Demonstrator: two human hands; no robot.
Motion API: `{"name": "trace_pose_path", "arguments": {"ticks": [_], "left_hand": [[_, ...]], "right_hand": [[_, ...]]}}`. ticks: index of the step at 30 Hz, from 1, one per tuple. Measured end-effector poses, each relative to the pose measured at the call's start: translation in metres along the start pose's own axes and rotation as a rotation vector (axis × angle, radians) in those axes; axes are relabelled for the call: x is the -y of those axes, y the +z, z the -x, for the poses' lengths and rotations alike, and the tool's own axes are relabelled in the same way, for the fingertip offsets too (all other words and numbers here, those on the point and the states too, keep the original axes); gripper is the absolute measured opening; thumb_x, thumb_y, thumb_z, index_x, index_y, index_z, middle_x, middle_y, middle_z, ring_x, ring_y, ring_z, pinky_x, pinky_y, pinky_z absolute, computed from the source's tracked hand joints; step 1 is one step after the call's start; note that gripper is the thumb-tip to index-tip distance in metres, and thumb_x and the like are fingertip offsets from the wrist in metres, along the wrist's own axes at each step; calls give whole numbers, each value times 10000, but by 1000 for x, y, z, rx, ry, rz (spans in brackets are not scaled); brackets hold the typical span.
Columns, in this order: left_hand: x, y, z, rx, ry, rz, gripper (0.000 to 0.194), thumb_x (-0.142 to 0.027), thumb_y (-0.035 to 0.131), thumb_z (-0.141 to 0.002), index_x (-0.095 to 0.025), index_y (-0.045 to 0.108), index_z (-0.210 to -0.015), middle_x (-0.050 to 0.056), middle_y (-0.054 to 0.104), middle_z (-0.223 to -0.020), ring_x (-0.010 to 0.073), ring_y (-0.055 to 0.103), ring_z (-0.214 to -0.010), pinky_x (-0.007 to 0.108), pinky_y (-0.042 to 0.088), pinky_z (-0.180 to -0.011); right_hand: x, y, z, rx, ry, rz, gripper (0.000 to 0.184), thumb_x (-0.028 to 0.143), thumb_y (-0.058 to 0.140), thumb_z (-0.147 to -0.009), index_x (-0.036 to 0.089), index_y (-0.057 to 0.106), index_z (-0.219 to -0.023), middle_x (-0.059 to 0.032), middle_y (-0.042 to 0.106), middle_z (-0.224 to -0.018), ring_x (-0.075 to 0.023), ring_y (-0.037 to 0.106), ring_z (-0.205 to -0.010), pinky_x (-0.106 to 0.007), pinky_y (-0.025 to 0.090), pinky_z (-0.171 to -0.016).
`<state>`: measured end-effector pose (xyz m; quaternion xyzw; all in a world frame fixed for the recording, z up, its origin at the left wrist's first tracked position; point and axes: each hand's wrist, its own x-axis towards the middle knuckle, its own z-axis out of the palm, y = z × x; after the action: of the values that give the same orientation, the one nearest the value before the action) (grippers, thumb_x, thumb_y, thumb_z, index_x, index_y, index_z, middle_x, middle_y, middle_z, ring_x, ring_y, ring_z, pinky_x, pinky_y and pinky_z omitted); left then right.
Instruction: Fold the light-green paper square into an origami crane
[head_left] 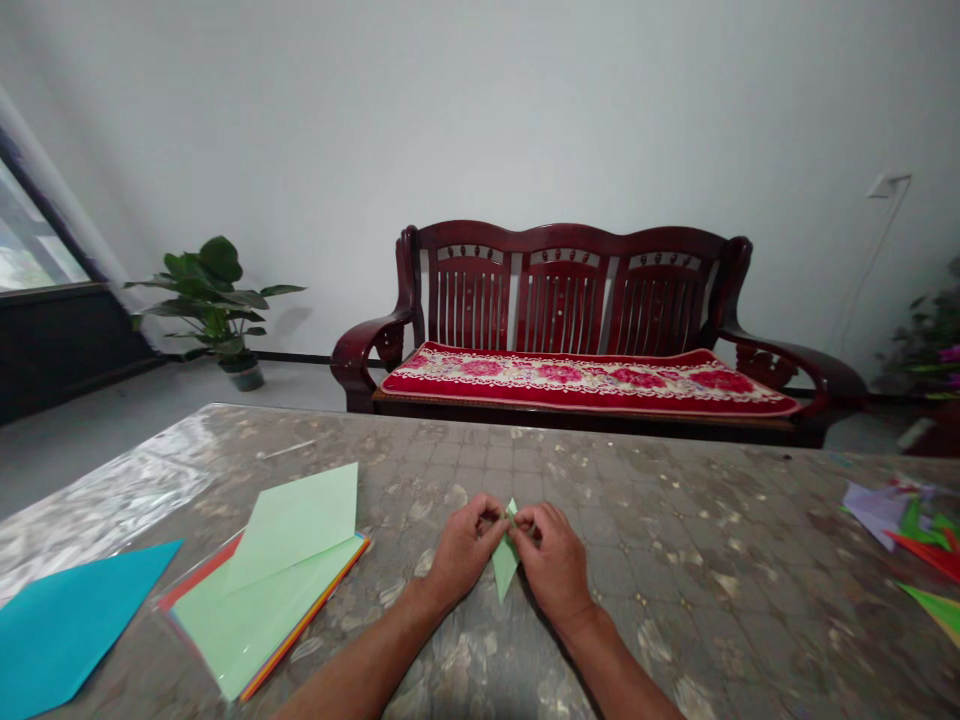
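Note:
A pale green piece of folded paper [505,572], narrow and pointed at both ends, is between my hands above the table. My left hand [466,545] pinches it from the left near its upper part, thumb and fingers pressed together. From the right, my right hand [553,560] grips the same paper with thumb and forefinger. The fingertips nearly meet and cover the upper middle of the paper. Its top tip and long lower point show.
Left of my arms lies a stack of coloured paper sheets [262,610], pale green on top. A blue sheet [75,625] is farther left. Folded paper pieces [911,525] lie at the right on the patterned table [675,560]. Behind stands a wooden bench [566,290].

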<state>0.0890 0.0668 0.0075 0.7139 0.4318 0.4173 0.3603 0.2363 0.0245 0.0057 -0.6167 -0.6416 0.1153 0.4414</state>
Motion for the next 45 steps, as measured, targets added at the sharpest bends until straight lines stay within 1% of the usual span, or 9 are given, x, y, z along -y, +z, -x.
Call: {"name": "trace_pose_path", "arguments": {"ticks": [5, 10, 15, 19, 23, 30, 39, 45], "left_hand": [[-1, 1, 1, -19, 47, -27, 124, -305, 583, -834, -188, 622, -817, -4, 661, -755, 143, 591, -673, 238, 456, -640], [1, 0, 2, -78, 135, -62, 111, -287, 602, -837, -194, 656, -864, 6, 686, -791, 143, 596, -702, 247, 479, -683], [2, -1, 2, -107, 197, -108, 104, -246, 582, -842, -202, 676, -855, 3, 682, -785, 137, 595, -698, 242, 486, -679], [2, -1, 1, -144, 192, -109, 86, -230, 589, -826, -197, 666, -844, -1, 670, -761, 134, 593, -680, 235, 488, -663], [2, 0, 2, -151, 197, -102, 79, -219, 584, -827, -194, 658, -837, -5, 664, -751, 130, 598, -678, 228, 489, -657], [1, -1, 2, -148, 202, -121, 131, -242, 587, -845, -209, 706, -890, -4, 682, -755, 131, 611, -678, 229, 490, -656], [0, -2, 3, -183, 191, -151, 149, -257, 601, -847, -217, 738, -891, -2, 715, -749, 131, 627, -656, 229, 509, -658], [1, -2, 4, -169, 227, -153, 164, -249, 595, -866, -229, 749, -917, 12, 748, -824, 148, 667, -730, 245, 533, -716]], "right_hand": [[0, 1, 0, -6, -14, -29, 127, 240, 579, -876, 228, 590, -751, -3, 633, -784, -180, 572, -794, -261, 392, -713], [0, 0, -1, -5, -52, -53, 100, 236, 576, -877, 232, 627, -791, -10, 653, -801, -186, 580, -801, -264, 401, -717], [-1, 0, -1, -15, -62, -81, 125, 221, 565, -878, 239, 654, -791, -11, 660, -805, -187, 585, -820, -271, 410, -742], [-1, 1, -1, -30, -47, -92, 132, 215, 560, -871, 239, 660, -788, -11, 656, -793, -184, 587, -806, -270, 416, -735], [-2, 2, -1, -40, -46, -90, 128, 204, 552, -865, 235, 658, -801, -14, 657, -794, -182, 588, -791, -265, 425, -721], [-7, 4, -1, -73, -81, -99, 173, 177, 539, -869, 244, 698, -883, -22, 668, -829, -185, 600, -836, -275, 446, -767], [-6, 4, -2, -92, -67, -175, 180, 196, 555, -869, 253, 726, -875, -22, 673, -814, -177, 614, -821, -265, 468, -754], [-7, 4, -2, -74, -49, -220, 190, 199, 555, -863, 251, 735, -894, -26, 675, -819, -178, 616, -832, -272, 475, -769]]}}
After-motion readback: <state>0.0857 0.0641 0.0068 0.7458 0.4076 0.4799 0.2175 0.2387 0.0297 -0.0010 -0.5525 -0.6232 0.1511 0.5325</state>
